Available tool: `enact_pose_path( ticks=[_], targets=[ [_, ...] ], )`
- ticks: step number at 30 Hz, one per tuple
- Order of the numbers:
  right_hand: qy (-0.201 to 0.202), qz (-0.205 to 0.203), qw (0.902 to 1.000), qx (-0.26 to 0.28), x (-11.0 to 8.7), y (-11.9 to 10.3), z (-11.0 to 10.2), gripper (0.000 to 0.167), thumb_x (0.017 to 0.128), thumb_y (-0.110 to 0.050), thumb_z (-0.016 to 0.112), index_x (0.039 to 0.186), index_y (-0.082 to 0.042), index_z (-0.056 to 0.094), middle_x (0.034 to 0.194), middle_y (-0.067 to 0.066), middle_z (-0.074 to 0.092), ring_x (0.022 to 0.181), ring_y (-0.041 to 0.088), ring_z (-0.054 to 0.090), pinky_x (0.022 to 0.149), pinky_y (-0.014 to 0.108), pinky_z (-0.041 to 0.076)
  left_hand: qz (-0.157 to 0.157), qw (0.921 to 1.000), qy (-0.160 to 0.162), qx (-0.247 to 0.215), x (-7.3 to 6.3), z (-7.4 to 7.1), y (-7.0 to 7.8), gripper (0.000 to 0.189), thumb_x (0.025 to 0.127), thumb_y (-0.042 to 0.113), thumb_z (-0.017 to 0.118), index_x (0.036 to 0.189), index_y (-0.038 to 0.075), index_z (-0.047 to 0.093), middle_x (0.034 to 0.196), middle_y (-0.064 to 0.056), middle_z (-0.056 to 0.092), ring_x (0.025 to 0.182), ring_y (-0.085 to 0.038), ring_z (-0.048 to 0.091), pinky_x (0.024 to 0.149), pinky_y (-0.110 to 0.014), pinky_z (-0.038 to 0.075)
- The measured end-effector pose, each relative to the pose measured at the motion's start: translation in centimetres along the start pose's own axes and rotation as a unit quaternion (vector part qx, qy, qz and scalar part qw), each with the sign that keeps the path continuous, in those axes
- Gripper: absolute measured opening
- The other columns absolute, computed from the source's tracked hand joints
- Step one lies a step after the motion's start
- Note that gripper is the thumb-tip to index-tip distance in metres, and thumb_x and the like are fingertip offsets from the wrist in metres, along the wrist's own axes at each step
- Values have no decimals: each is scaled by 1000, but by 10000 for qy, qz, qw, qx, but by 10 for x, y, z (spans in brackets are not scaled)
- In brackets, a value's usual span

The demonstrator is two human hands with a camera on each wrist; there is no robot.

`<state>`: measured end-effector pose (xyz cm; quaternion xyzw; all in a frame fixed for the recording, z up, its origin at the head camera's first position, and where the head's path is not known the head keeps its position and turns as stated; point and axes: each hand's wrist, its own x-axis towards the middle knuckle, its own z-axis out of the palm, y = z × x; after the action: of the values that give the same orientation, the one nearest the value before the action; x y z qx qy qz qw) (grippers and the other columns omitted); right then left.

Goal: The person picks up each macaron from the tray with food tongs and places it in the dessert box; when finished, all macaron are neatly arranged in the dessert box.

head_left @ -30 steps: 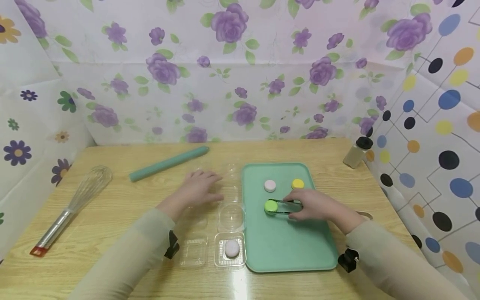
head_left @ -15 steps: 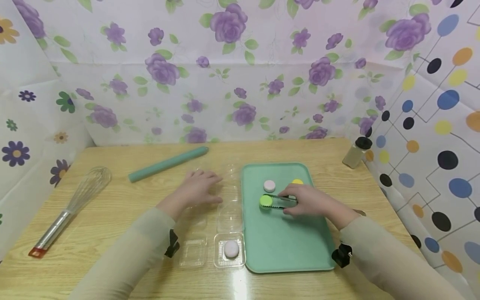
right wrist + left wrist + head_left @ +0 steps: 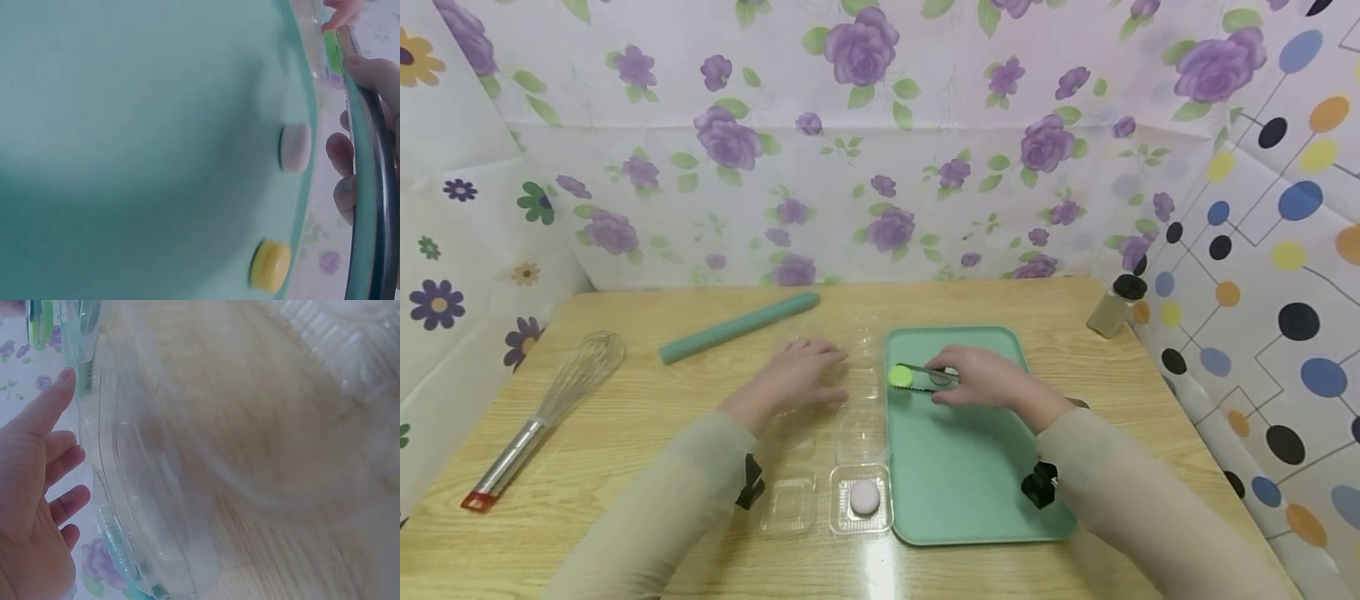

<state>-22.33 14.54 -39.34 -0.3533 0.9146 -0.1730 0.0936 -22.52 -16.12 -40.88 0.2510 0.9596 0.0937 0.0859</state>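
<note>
My right hand holds metal tongs above the far left part of the green tray. Between the tong tips is a bright green macaron, close to the tray's left edge. A pale pink macaron and a yellow macaron sit on the tray; in the head view the hand hides the yellow one. My left hand, fingers loosely bent, rests beside the clear plastic containers. A pale lilac macaron lies in the nearest right-hand compartment.
A green rolling pin lies at the back left of the wooden table. Left of it is a whisk with a red-tipped handle. At the back right stands a jar with a black lid. Patterned sheets surround the table.
My right hand has lifted the green macaron in the tongs and carried it left and away from me, to the tray's left edge. My left hand has stayed in place.
</note>
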Motion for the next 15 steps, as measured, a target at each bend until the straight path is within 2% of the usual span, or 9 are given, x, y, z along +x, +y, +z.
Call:
enact_pose_path(
  ticks=[8, 15],
  targets=[
    [-78, -51, 9997, -207, 34, -18, 5, 45, 84, -36, 68, 122, -12, 62, 111, 0, 61, 101, 17, 57, 86, 36, 47, -10, 10000, -19, -1, -2, -1, 0, 74, 81, 52, 65, 140, 15, 44, 141, -8, 43, 129, -32, 33, 107, -57, 16],
    [-268, 0, 9993, -254, 52, -29, 9, 47, 82, -35, 70, 121, -10, 62, 112, 2, 61, 102, 18, 57, 88, 35, 46, 35, 10000, 33, -4, -2, -2, 2, 72, 81, 53, 64, 140, 15, 45, 139, -6, 45, 126, -31, 36, 106, -55, 20]
  ],
)
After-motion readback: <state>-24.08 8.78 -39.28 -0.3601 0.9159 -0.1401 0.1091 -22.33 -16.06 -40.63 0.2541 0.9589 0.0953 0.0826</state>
